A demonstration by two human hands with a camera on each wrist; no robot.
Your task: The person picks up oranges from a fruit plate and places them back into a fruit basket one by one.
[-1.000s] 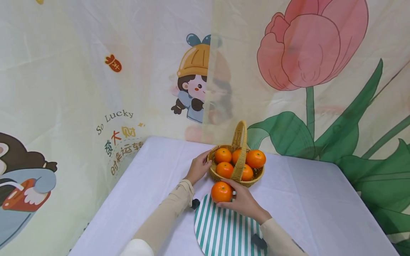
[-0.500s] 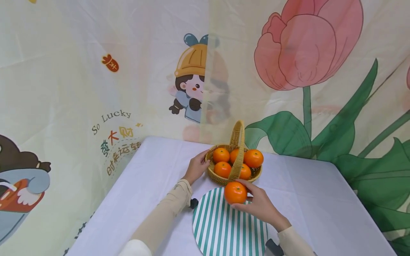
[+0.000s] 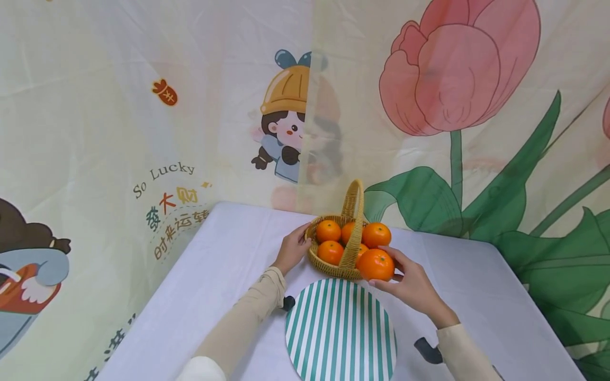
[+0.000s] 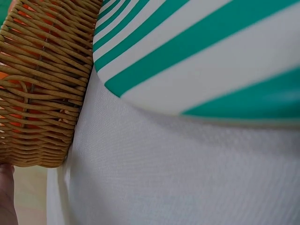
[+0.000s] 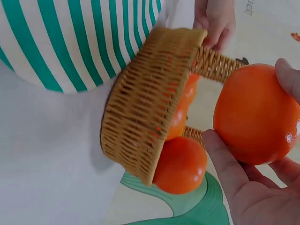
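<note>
A woven basket [image 3: 329, 269] with an arched handle stands near the back of the table, and several oranges [image 3: 330, 252] lie in it. My left hand [image 3: 292, 250] grips the left rim of the basket; the left wrist view shows only part of the hand, at the lower left edge. Between the thumb and fingers of my right hand [image 3: 413, 280] is an orange [image 3: 376, 264], held at the basket's front right. The right wrist view shows this held orange [image 5: 258, 115] off the table, with the basket's wicker side [image 5: 140, 103] beyond it. A green-and-white striped round board [image 3: 340, 328] lies in front.
The white-clothed table [image 3: 229, 248] meets printed fabric walls [image 3: 214, 106] at the back and left. Dark straps with small devices show at both wrists. The arched basket handle [image 3: 355, 227] rises over the oranges.
My right hand has carried the orange rightward and up, from over the striped board's far edge to the basket's front right. My left hand keeps its grip on the basket.
</note>
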